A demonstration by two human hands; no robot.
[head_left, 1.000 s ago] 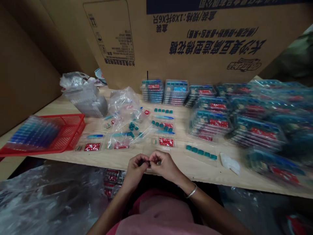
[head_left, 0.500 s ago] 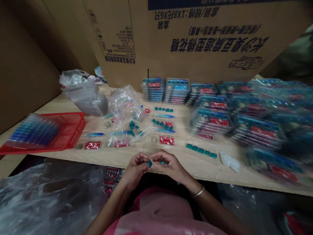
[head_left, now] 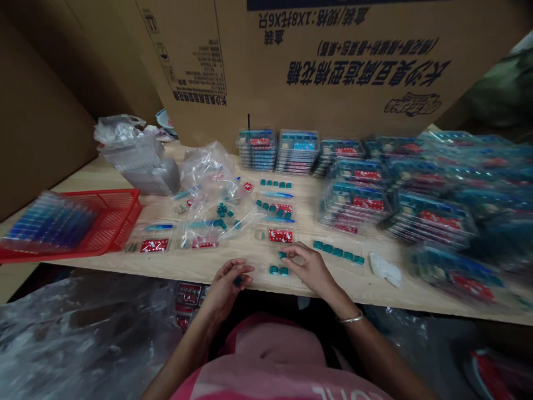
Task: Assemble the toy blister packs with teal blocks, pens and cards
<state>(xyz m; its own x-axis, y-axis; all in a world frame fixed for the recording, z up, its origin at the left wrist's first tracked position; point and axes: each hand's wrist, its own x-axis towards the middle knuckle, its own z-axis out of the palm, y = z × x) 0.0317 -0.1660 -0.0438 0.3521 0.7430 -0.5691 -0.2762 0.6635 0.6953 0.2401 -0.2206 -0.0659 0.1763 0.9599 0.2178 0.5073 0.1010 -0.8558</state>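
My left hand (head_left: 225,284), near the table's front edge, is closed around a small dark teal piece (head_left: 238,280). To its right, my right hand (head_left: 313,271) pinches a teal block (head_left: 283,254) between thumb and fingertip. Just below that fingertip, two teal blocks (head_left: 278,270) lie side by side, apparently in a clear tray whose edges are hard to make out. Farther right, a clear tray (head_left: 353,268) has a row of several teal blocks (head_left: 338,251). A red patterned packet (head_left: 281,235) lies beyond my hands.
A clear plastic bag (head_left: 208,166) with loose teal blocks lies left of centre. The red basket (head_left: 120,216) holds blue pens. Stacked filled trays (head_left: 353,203) crowd the right, with a white scrap (head_left: 385,269) before them. Empty clear trays (head_left: 137,161) and a large carton (head_left: 250,83) stand behind.
My right hand has moved right and forward from beside my left hand, now with a teal block at its fingertips. The two blocks below it have come into view. My left hand has shifted slightly left.
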